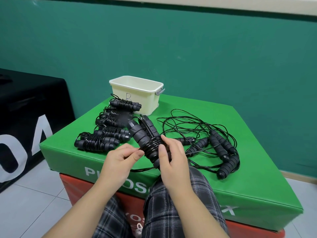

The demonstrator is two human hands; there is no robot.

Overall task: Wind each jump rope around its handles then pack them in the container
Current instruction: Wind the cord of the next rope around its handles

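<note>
Above the green foam box (240,169), the right hand (173,162) grips a pair of handles (142,134) half wrapped in black cord, while the left hand (120,158) pinches that cord (142,148) beside the coils. Wound ropes (109,129) lie left of them, loose ropes (205,134) lie right, and a cream container (137,93) stands behind.
</note>
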